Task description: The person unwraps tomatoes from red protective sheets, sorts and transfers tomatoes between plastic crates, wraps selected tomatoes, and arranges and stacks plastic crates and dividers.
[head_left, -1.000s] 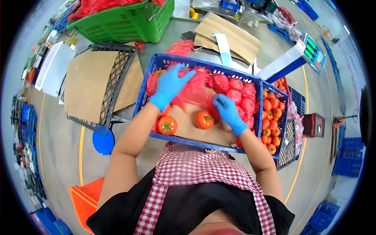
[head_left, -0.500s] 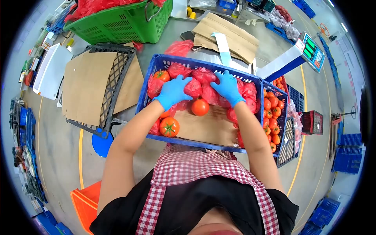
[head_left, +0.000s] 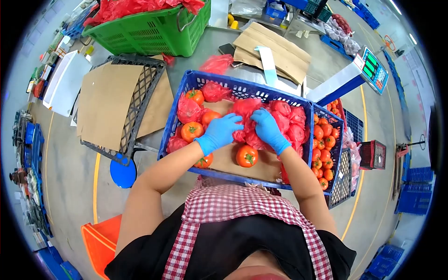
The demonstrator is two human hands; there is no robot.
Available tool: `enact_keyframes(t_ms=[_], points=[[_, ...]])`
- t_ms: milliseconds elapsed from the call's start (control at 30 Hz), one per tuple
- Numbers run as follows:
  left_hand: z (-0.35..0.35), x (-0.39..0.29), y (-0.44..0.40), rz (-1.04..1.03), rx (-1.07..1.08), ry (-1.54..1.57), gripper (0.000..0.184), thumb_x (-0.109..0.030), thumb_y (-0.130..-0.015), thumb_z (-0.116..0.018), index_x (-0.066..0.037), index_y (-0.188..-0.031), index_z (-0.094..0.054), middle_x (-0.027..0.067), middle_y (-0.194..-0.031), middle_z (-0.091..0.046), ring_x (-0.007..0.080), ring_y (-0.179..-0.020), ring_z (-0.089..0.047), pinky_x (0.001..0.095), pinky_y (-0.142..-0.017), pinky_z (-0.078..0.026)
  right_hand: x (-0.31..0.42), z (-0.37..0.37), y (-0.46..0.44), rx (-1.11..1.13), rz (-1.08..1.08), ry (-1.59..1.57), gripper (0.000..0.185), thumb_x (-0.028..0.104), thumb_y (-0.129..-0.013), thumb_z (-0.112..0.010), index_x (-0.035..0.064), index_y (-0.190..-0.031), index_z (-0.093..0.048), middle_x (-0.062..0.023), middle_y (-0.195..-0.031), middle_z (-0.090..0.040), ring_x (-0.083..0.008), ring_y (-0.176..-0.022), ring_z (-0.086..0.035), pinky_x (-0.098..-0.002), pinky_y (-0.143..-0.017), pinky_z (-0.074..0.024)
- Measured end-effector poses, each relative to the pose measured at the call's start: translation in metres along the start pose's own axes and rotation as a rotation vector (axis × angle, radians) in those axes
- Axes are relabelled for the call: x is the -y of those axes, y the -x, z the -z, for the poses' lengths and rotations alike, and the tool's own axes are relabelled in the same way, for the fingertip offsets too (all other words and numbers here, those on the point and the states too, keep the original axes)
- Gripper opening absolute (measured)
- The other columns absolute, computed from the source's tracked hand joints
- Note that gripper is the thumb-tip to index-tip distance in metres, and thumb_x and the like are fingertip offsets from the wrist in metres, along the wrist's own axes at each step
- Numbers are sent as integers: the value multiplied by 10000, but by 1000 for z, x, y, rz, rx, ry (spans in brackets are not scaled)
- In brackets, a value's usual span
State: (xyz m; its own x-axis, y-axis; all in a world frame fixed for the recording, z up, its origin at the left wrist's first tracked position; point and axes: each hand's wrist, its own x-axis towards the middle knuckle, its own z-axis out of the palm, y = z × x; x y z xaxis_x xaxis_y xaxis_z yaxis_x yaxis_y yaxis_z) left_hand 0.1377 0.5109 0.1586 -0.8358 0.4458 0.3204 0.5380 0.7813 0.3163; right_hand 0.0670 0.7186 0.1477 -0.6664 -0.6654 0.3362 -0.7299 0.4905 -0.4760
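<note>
Inside a blue plastic crate (head_left: 238,173) lie several loose tomatoes (head_left: 192,132) and tomatoes wrapped in red plastic bags (head_left: 296,122). Both my hands wear blue gloves. My left hand (head_left: 219,133) has its fingers bent in against the left side of a crumpled red plastic bag (head_left: 246,108) at mid-crate. From the right, my right hand (head_left: 270,130) pinches the same bag; what is inside it is partly hidden. One bare tomato (head_left: 247,156) rests on the brown cardboard liner (head_left: 268,167) just below my hands.
A second crate (head_left: 332,122) of tomatoes adjoins on the right, near a scale (head_left: 373,70). Cardboard sheets (head_left: 112,100) on a black crate stand left. A green basket (head_left: 149,35) with red bags sits behind, beside flattened cardboard (head_left: 275,46). An orange bin (head_left: 102,242) is lower left.
My hands have drawn closer together over the middle bag, the left moving right. Bagged tomatoes at the crate's centre have shifted right, exposing liner at the back. The loose tomato sits lower.
</note>
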Motion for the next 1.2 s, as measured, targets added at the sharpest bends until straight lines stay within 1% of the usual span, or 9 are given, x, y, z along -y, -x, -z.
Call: enact_keyframes(t_ms=[133, 200, 300, 333, 467, 567, 767, 1100, 1200], points=[[-25, 17, -3, 101, -169, 254, 383, -9, -653, -627, -155, -1005, -659, 68, -1037, -645, 275, -966, -614, 353, -773, -517, -8, -1, 2, -406, -494, -474, 411, -88, -738, -433, -3, -1110, -586, -91, -900, -625, -160, -776, -583, -278, -723, -477], [-23, 26, -15, 426, -249, 606, 289, -2, -713, -600, -73, -989, -651, 90, -952, -664, 234, -865, -637, 327, -741, -505, -12, 21, 2, -565, -632, -563, 408, -75, -768, -422, -11, -1144, -567, -32, -843, -583, -96, -698, -509, -239, -641, -451], [-1, 68, -32, 788, -479, 861, 320, -30, -758, -603, -1, -1077, -592, 118, -956, -657, 208, -862, -627, 311, -758, -495, -33, 62, 11, -679, -682, -553, 339, -23, -806, -472, -16, -1128, -578, -14, -814, -570, -78, -648, -463, -216, -593, -422], [2, 100, -32, 633, -546, 734, 308, -57, -773, -590, -25, -1080, -596, 132, -948, -662, 239, -874, -639, 330, -762, -498, -38, 74, 12, -741, -652, -459, 317, -2, -815, -497, -17, -1120, -582, -7, -813, -572, -79, -643, -455, -217, -592, -420], [68, 92, -52, 789, 119, 29, 590, -476, -705, -671, -64, -1116, -575, 168, -1024, -639, 315, -985, -609, 413, -768, -506, -22, 103, 8, -421, -708, 107, 311, 265, -774, -613, 51, -995, -660, -166, -811, -651, -264, -743, -642, -352, -708, -496], [24, 86, -53, 654, 33, -327, 715, -517, -651, -705, -41, -1156, -534, 180, -1138, -579, 343, -1060, -556, 423, -769, -507, -3, 87, -3, -42, -620, 215, 269, 283, -744, -616, 63, -889, -672, -166, -859, -647, -337, -786, -620, -403, -738, -496], [12, 106, -56, 636, 86, -69, 614, -421, -681, -711, -34, -1114, -512, 173, -1119, -546, 361, -1054, -532, 428, -837, -484, -20, 57, 27, -80, -248, 335, 355, 199, -680, -677, 56, -999, -618, -181, -1051, -550, -339, -954, -551, -422, -773, -480], [-16, 90, -32, 269, -79, 13, 286, -237, -685, -665, -138, -954, -663, 64, -1045, -615, 270, -1001, -573, 387, -812, -487, -6, 61, 29, 289, -334, 382, 520, 86, -660, -667, 97, -1165, -544, -186, -1000, -562, -367, -915, -546, -432, -745, -485], [-19, 92, -39, 543, -220, 116, 203, -212, -717, -654, -105, -889, -668, 103, -880, -642, 302, -874, -611, 390, -764, -493, -6, 59, 41, 197, -147, 434, 444, 25, -660, -617, 102, -1096, -590, -173, -973, -568, -366, -872, -549, -432, -739, -480]])
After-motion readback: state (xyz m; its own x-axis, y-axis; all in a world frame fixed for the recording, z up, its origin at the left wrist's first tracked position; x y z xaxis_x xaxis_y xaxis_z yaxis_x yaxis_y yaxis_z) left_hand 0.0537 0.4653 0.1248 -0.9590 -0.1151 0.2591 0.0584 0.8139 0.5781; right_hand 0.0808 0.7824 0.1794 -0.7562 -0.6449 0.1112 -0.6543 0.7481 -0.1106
